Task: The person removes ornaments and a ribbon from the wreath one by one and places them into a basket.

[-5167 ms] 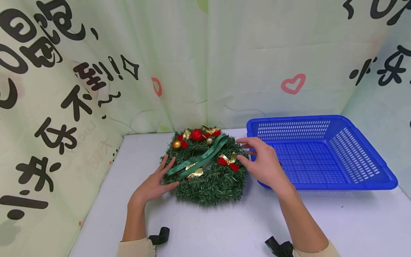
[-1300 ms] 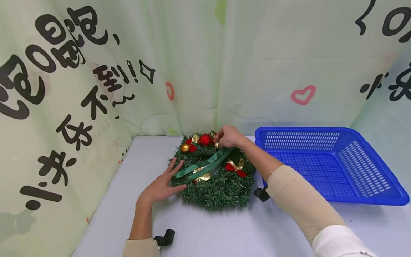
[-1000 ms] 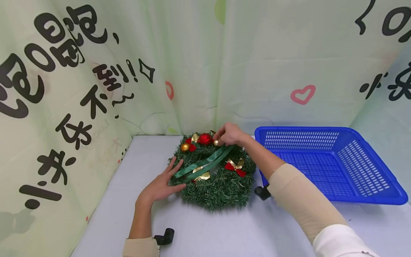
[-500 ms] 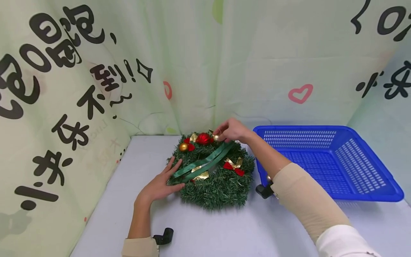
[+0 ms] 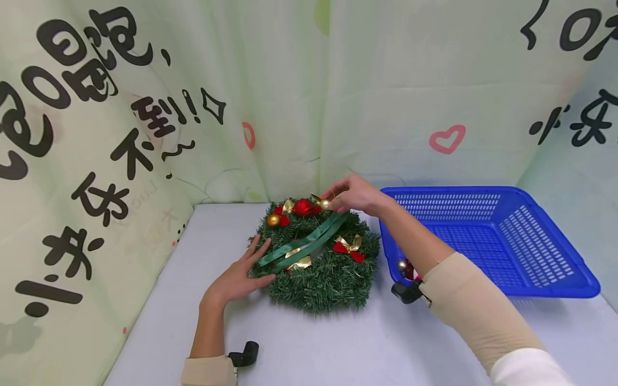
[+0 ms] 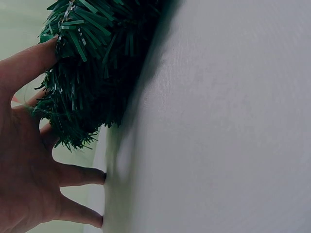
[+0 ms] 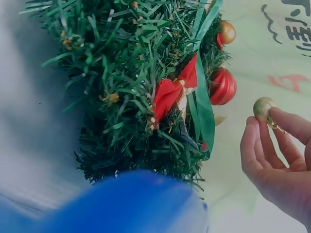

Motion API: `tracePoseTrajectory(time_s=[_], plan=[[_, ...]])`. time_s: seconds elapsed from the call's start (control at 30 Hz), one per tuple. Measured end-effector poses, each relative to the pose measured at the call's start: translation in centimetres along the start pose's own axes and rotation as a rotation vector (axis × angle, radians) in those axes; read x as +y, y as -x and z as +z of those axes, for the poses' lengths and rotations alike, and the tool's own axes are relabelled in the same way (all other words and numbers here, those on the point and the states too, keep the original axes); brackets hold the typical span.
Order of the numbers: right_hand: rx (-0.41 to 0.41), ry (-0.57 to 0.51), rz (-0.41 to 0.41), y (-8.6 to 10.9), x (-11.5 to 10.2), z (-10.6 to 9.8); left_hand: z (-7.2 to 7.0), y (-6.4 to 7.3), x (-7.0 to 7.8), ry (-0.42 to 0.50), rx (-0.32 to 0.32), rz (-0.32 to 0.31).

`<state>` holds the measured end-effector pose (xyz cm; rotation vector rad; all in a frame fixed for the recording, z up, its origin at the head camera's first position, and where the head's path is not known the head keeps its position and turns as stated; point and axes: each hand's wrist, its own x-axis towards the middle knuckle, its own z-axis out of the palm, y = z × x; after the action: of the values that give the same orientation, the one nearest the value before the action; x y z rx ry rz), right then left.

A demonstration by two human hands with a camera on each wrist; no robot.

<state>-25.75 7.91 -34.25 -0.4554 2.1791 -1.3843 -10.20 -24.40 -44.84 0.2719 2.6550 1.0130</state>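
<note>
A green Christmas wreath (image 5: 323, 284) lies on the table, trimmed with a red ball ornament (image 5: 303, 207), a gold ball (image 5: 273, 220), a red and gold bow (image 5: 350, 247) and a green ribbon (image 5: 309, 244). My left hand (image 5: 240, 276) rests on its left side with fingers spread; the left wrist view shows the thumb against the green needles (image 6: 92, 73). At the wreath's far edge, my right hand (image 5: 354, 194) pinches a small pale gold ball ornament (image 7: 264, 108) between thumb and fingers. In the right wrist view this ball is apart from the wreath.
On the right stands a blue plastic basket (image 5: 545, 287), close beside the wreath. Small ornaments (image 5: 404, 267) lie in its near left corner, partly behind the right forearm. A printed curtain (image 5: 386, 96) hangs behind the table (image 5: 299, 348).
Over five seconds my right hand has gone from the wreath's right side to its far edge. In the last second it has lifted the pale gold ball slightly. My left hand has stayed.
</note>
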Motion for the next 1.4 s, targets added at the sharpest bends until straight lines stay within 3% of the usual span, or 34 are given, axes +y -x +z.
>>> tracePoseTrajectory(time_s=[0.67, 1.17, 1.4], plan=[[0.046, -0.055, -0.048, 5.5, 1.4, -1.5, 0.0, 0.1, 0.3, 0.003, -0.011, 0.004], [0.139, -0.037, -0.040, 9.5, 2.7, -2.0, -0.1, 0.2, 0.3, 0.006, -0.009, 0.010], [0.210, -0.083, -0.021, 11.3, 3.8, -2.1, 0.0, 0.2, 0.3, 0.003, -0.012, 0.015]])
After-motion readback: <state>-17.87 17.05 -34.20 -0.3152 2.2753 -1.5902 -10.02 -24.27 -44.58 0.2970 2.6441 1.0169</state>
